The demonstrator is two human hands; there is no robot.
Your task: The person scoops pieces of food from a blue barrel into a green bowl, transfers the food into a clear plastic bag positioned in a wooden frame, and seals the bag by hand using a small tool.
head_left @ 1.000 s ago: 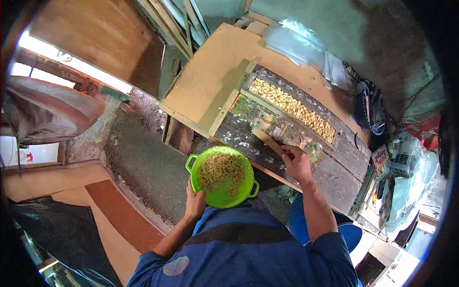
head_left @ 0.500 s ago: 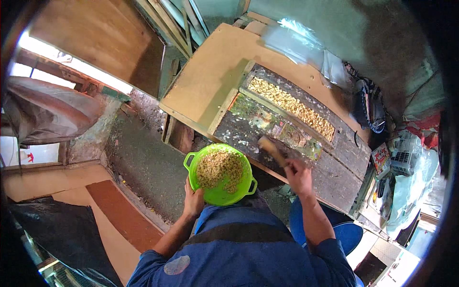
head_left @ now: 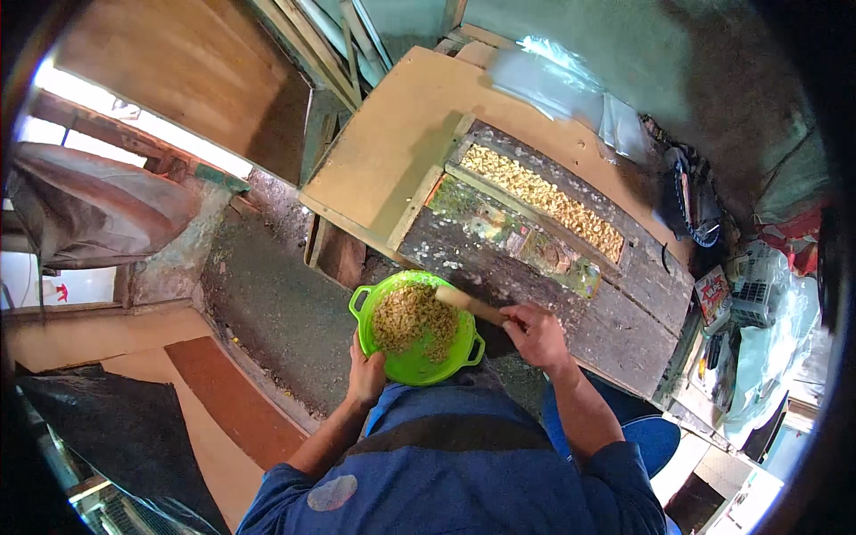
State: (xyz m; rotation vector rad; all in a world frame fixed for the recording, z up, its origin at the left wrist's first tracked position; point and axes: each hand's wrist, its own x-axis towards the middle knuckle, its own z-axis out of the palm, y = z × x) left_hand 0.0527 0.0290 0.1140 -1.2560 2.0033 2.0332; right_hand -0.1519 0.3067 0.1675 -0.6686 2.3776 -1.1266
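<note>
A bright green two-handled plastic basin (head_left: 412, 367) rests against my lap at the near edge of the worktable. In it lies a heap of light brown, chopped nut-like pieces (head_left: 406, 314). My left hand (head_left: 366, 374) grips the basin's left side, thumb over the rim. With its fingers closed on the handle, my right hand (head_left: 537, 333) holds a flat wooden spatula (head_left: 477, 306); the blade is over the basin's right rim, beside the heap. Whether it touches the pieces I cannot tell. Beyond, a long wooden trough (head_left: 526, 214) holds a strip of similar pieces (head_left: 544, 198).
The dark wooden board (head_left: 615, 343) has crumbs scattered on it and lies on a tan tabletop (head_left: 392, 134). Clear plastic bags (head_left: 548, 85) sit at its far edge. A dark basket-like item (head_left: 694, 201) stands at the right. A blue stool (head_left: 651, 441) is by my right elbow.
My right hand has moved slightly left, bringing the spatula from above the board to the basin's right rim. My left hand still holds the basin, which has barely shifted.
</note>
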